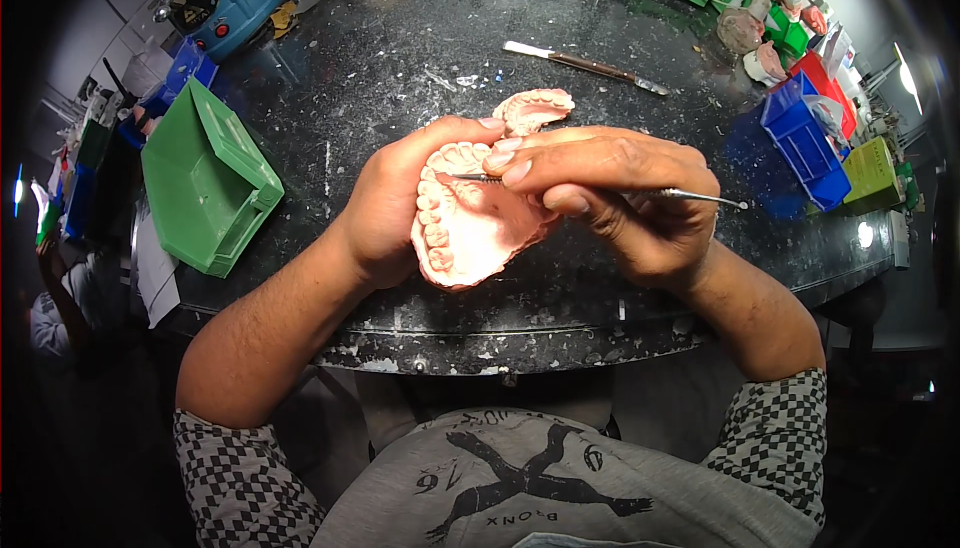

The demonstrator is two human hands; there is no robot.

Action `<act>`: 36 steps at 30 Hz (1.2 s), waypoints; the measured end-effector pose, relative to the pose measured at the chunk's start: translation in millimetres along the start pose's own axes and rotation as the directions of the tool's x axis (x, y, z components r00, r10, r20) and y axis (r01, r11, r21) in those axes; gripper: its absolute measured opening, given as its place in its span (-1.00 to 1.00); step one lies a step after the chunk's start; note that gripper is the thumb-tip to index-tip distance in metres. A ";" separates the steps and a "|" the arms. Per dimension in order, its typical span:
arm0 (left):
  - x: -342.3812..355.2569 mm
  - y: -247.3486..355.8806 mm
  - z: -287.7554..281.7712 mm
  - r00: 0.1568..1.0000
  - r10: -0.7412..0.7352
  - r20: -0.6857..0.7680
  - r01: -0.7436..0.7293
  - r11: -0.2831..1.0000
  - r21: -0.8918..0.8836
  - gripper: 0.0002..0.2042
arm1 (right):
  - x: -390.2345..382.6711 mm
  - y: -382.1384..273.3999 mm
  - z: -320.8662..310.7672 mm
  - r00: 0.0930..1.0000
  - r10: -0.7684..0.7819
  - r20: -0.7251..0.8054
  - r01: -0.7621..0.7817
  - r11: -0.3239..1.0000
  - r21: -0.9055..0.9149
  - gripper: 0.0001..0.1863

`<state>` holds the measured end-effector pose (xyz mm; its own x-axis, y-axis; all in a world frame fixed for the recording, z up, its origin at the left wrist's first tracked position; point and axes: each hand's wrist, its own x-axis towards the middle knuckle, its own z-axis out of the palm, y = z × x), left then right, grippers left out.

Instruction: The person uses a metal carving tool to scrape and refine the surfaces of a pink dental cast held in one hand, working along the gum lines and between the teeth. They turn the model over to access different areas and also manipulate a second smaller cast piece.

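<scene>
In my left hand (385,198) is a pink plaster dental model (475,243), its row of teeth facing up and the fingers wrapped round its left side. My right hand (625,193) grips a thin metal dental carver (690,195) like a pen. The carver's pointed end rests at or just above the inner side of the teeth; whether it touches, I cannot tell. Its small rounded end sticks out to the right. Just beyond my hands lies a second pink plaster model (535,110), partly hidden by my fingers.
A wooden-handled knife (590,66) lies farther back on the speckled black bench (400,68). An open green bin (212,183) stands at left, a blue machine (222,8) behind it. On the right are a blue bin (803,138), a yellow-green box (872,176) and several plaster pieces (740,31).
</scene>
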<state>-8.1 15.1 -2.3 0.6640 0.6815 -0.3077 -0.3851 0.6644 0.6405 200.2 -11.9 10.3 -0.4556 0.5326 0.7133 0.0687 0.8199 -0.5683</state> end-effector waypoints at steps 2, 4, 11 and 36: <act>-0.6 1.1 0.2 0.999 -0.002 0.032 0.002 1.000 -0.019 -0.58 | -0.7 2.0 0.5 1.000 -0.008 -0.006 0.008 1.000 0.007 -0.83; -2.0 1.8 3.5 1.000 0.001 0.031 0.000 1.000 -0.022 -0.58 | -1.3 2.6 1.3 1.000 -0.017 -0.011 0.017 1.000 0.014 -0.83; -1.4 -0.8 6.2 0.994 0.096 0.049 -0.098 0.994 0.042 -0.59 | -3.0 -0.6 13.6 0.960 0.240 -0.148 -0.179 0.924 0.338 -0.82; 0.0 0.4 8.8 0.995 0.094 0.017 -0.095 0.994 0.057 -0.56 | -0.9 9.7 4.7 0.988 0.102 -0.116 -0.062 0.951 0.303 -0.81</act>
<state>-2.6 12.7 4.2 0.6355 0.7358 -0.2339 -0.4095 0.5780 0.7058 197.1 -5.4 2.2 -0.3398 0.6339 0.6948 -0.1754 0.6830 -0.7090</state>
